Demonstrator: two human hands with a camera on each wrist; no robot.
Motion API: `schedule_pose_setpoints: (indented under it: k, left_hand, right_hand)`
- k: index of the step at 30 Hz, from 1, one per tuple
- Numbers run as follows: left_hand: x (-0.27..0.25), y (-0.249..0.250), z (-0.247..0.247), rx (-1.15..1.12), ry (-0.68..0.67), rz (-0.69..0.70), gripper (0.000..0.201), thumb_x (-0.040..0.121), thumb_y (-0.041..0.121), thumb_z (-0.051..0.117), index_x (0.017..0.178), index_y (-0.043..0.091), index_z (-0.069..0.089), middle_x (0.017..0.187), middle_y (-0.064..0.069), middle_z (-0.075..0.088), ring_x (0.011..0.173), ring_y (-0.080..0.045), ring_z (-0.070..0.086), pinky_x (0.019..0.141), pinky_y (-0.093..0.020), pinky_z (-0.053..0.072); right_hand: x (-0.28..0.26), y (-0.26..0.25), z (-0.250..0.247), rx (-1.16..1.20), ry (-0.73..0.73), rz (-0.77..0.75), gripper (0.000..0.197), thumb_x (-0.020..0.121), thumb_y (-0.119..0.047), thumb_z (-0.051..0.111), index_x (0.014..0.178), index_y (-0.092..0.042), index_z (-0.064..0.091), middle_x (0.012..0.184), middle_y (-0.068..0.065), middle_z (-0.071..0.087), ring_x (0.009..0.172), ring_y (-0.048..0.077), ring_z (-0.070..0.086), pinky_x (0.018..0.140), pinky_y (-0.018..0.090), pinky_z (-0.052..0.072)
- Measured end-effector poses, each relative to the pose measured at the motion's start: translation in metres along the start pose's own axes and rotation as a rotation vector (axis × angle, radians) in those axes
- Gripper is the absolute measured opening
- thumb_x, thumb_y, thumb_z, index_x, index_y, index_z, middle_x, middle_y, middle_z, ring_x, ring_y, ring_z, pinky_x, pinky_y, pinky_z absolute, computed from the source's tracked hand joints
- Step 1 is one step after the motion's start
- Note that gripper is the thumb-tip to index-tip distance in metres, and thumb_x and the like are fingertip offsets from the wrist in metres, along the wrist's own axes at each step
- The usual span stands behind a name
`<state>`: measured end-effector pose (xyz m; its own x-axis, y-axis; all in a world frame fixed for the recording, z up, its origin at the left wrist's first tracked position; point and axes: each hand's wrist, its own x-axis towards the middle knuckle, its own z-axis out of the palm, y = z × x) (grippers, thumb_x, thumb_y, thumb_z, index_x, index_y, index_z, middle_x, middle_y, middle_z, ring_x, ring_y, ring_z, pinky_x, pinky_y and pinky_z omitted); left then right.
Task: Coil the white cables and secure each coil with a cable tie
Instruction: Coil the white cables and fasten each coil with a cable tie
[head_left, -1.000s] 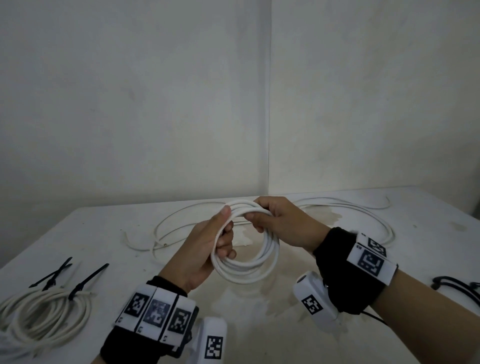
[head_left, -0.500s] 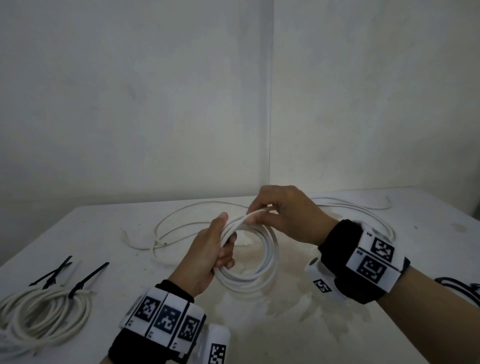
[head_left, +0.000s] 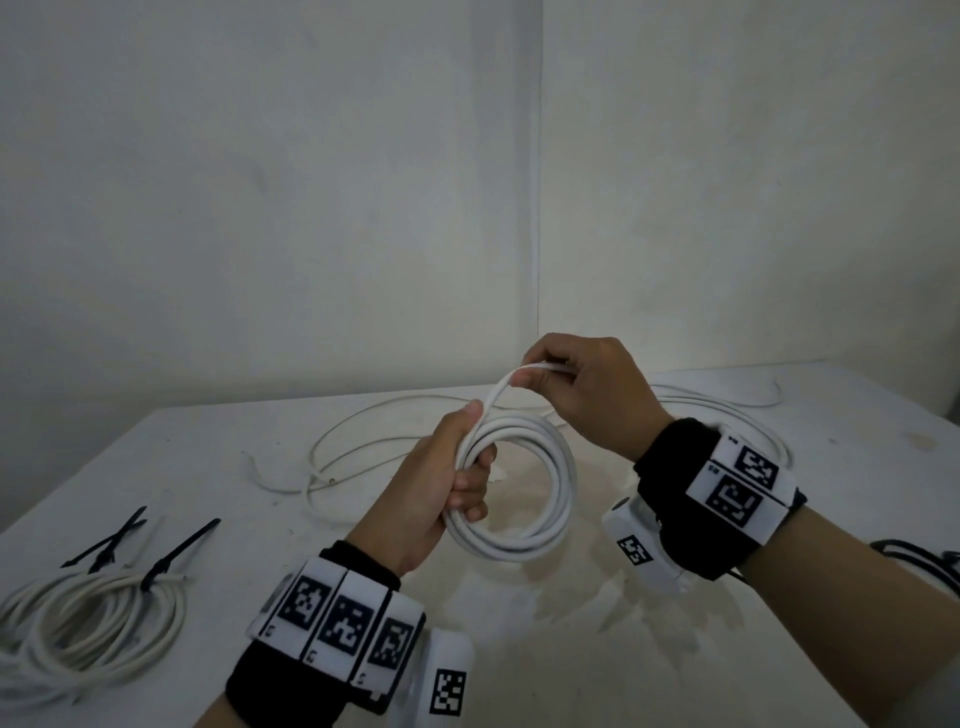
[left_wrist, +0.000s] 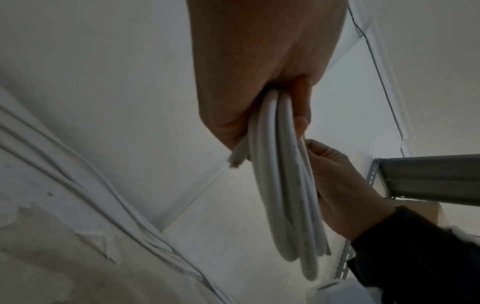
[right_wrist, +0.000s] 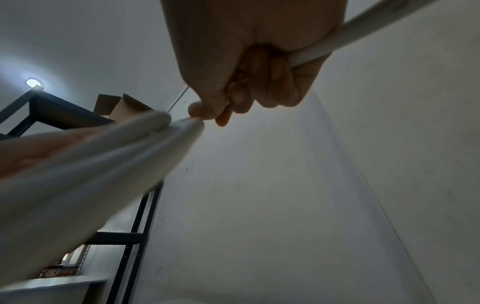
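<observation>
My left hand (head_left: 457, 467) grips a coil of white cable (head_left: 540, 530) held upright above the table; in the left wrist view the coil (left_wrist: 283, 185) hangs from that fist, and a cut end (left_wrist: 237, 159) sticks out beside it. Above the coil, my right hand (head_left: 566, 384) pinches the running strand of the same cable (head_left: 524, 376), lifted clear of the loops. The strand (right_wrist: 363, 30) passes through the right fist in the right wrist view. The loose length of cable (head_left: 717, 410) trails across the table behind my right wrist.
A tied coil of white cable (head_left: 88, 618) with black cable ties (head_left: 176, 551) lies at the table's left front. Another loose white cable (head_left: 353, 447) lies at the back centre. Black ties (head_left: 919, 561) sit at the right edge. Walls meet in a corner behind the table (head_left: 675, 649).
My right hand has risen from the top of the coil, drawing the cable strand up and away. The left hand and its coil also sit slightly higher.
</observation>
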<state>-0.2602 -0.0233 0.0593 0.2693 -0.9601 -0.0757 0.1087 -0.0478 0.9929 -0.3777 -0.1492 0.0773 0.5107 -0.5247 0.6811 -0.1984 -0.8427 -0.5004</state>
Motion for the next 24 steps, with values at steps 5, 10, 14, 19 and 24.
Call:
schedule_pose_setpoints:
  k: [5, 10, 14, 19, 24]
  left_hand:
    - [0.001, 0.004, 0.002, 0.093, -0.007, 0.032, 0.047, 0.093, 0.044, 0.037, 0.060, 0.012, 0.045, 0.040, 0.008, 0.025, 0.034, -0.007, 0.023, 0.041, -0.019, 0.031]
    - [0.001, 0.003, 0.006, 0.092, -0.015, 0.044, 0.048, 0.093, 0.043, 0.037, 0.057, 0.013, 0.045, 0.040, 0.007, 0.026, 0.034, -0.007, 0.022, 0.041, -0.020, 0.029]
    - [0.003, 0.002, 0.001, -0.104, 0.040, 0.065, 0.046, 0.094, 0.039, 0.038, 0.056, 0.013, 0.040, 0.036, 0.008, 0.024, 0.029, -0.005, 0.020, 0.036, -0.017, 0.026]
    - [0.002, 0.001, -0.005, -0.225, 0.035, 0.072, 0.045, 0.094, 0.038, 0.038, 0.056, 0.013, 0.038, 0.033, 0.009, 0.024, 0.026, -0.003, 0.020, 0.033, -0.014, 0.025]
    - [0.003, -0.001, -0.011, -0.282, 0.051, 0.085, 0.045, 0.093, 0.036, 0.038, 0.055, 0.013, 0.039, 0.034, 0.008, 0.024, 0.026, -0.003, 0.020, 0.032, -0.014, 0.026]
  right_hand:
    - [0.007, 0.002, -0.008, -0.016, 0.003, 0.018, 0.019, 0.079, -0.030, 0.069, 0.077, -0.011, 0.067, 0.047, -0.011, 0.044, 0.048, 0.008, 0.042, 0.050, 0.022, 0.029]
    - [0.008, 0.004, -0.009, 0.028, -0.034, 0.065, 0.018, 0.080, -0.029, 0.068, 0.078, -0.011, 0.067, 0.056, -0.002, 0.054, 0.050, 0.007, 0.042, 0.051, 0.017, 0.030]
    - [-0.006, 0.001, 0.000, 0.083, -0.111, 0.097, 0.017, 0.091, -0.021, 0.056, 0.086, -0.008, 0.065, 0.063, -0.007, 0.056, 0.057, 0.004, 0.049, 0.057, 0.015, 0.036]
    - [-0.012, -0.003, 0.001, 0.067, -0.244, 0.137, 0.023, 0.094, -0.020, 0.048, 0.104, -0.013, 0.067, 0.076, -0.012, 0.044, 0.067, -0.003, 0.045, 0.067, 0.006, 0.034]
    - [-0.013, -0.011, -0.001, 0.133, -0.304, 0.278, 0.038, 0.095, -0.029, 0.046, 0.083, -0.002, 0.069, 0.067, -0.001, 0.056, 0.059, 0.007, 0.049, 0.066, 0.013, 0.041]
